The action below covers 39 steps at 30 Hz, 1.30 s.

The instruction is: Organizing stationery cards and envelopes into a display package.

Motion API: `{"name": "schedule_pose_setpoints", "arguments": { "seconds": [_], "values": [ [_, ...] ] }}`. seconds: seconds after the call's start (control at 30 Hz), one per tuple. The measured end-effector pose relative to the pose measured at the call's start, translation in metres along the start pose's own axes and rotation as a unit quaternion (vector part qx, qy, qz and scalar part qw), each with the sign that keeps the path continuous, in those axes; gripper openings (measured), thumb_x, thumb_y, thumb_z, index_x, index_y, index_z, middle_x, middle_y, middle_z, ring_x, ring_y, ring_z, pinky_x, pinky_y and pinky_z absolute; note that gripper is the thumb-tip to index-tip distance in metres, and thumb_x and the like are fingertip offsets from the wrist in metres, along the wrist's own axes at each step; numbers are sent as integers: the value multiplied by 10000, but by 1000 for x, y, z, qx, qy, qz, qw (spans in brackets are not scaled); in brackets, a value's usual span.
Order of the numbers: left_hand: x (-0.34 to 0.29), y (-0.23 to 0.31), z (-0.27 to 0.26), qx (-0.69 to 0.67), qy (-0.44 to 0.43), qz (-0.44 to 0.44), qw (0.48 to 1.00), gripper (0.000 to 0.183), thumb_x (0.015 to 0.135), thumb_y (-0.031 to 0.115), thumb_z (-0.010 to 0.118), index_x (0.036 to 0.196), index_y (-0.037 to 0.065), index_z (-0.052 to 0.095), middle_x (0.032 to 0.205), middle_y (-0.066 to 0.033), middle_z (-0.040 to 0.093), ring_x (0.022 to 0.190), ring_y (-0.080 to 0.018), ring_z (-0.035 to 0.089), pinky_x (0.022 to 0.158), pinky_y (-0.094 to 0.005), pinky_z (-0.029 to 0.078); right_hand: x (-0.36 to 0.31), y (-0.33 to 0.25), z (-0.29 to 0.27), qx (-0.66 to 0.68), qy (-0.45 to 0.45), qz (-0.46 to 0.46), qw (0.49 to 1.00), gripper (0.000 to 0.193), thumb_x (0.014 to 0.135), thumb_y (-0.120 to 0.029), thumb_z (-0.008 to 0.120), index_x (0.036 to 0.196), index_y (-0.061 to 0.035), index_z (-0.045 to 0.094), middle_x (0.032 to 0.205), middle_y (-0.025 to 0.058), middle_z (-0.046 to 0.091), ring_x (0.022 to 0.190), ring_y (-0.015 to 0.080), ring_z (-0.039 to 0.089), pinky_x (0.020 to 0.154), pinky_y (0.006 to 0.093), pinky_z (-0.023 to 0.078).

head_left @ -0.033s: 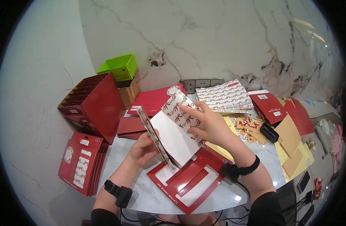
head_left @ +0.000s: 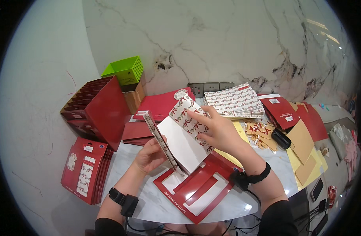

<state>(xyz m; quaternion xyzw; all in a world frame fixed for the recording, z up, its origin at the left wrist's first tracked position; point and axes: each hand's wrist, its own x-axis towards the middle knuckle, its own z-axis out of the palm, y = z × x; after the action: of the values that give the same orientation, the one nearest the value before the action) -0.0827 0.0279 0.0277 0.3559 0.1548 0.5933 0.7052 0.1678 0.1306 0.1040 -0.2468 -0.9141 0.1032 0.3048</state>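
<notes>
I hold a folded paper money wallet [head_left: 184, 144] above the table, its plain white inside facing up and its outside printed with red bows and green sprigs. My left hand [head_left: 150, 154] pinches its left panel, which stands nearly edge-on. Across the patterned right panel lie the fingers of my right hand [head_left: 221, 128], spread apart and gripping it near the upper edge. Below the wallet, a red card sleeve [head_left: 200, 192] with cut-out windows rests on the marble-look table [head_left: 156, 210]. The wallet hides part of this sleeve.
At the left stand a red divided box [head_left: 103, 110] and a stack of red packs [head_left: 86, 169]. A green basket [head_left: 125, 70] sits behind. Patterned sheets [head_left: 233, 100], red folders [head_left: 280, 112], paper scraps [head_left: 261, 135], a black case [head_left: 281, 139] and tan envelopes [head_left: 302, 141] lie to the right.
</notes>
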Motion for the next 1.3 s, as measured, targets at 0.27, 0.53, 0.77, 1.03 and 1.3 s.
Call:
{"name": "schedule_pose_setpoints", "arguments": {
  "seconds": [0.27,0.53,0.77,1.03,1.3],
  "values": [
    [5,-7,2,-34,-76,17,996,229,877,171,713,1041,56,603,1129,-100,602,1318,-311,455,1179,-543,248,-1,-26,20,-232,61,-146,960,421,754,-117,662,1171,-102,608,1336,148,509,916,262,642,706,357,567],
    [7,-5,-1,-62,-57,64,994,268,859,228,740,1029,67,609,1382,-173,475,1390,-363,360,1215,-484,203,-11,-49,29,-149,5,-147,978,505,782,-116,638,1261,-28,504,1404,196,485,1131,383,608,765,403,572],
    [10,2,13,-62,-93,41,993,198,865,225,733,987,88,660,1491,-215,361,1433,-362,290,1209,-479,212,-1,-33,30,-112,-50,-43,992,596,808,-63,606,1373,-25,421,1269,208,578,1059,397,630,771,404,570],
    [12,-5,7,-31,17,105,994,255,953,180,585,1172,67,651,1531,-181,338,1429,-331,308,1190,-511,251,9,11,19,581,59,148,799,584,901,27,570,1440,-6,349,1369,113,513,1079,169,626,904,327,527],
    [0,-12,2,-39,18,20,999,585,915,205,643,1414,14,405,1429,-152,465,1280,-294,514,1113,-506,384,7,-13,33,746,-187,118,628,586,898,-28,626,1437,-28,396,1336,68,553,1226,170,541,1058,342,427]
  ]
}}
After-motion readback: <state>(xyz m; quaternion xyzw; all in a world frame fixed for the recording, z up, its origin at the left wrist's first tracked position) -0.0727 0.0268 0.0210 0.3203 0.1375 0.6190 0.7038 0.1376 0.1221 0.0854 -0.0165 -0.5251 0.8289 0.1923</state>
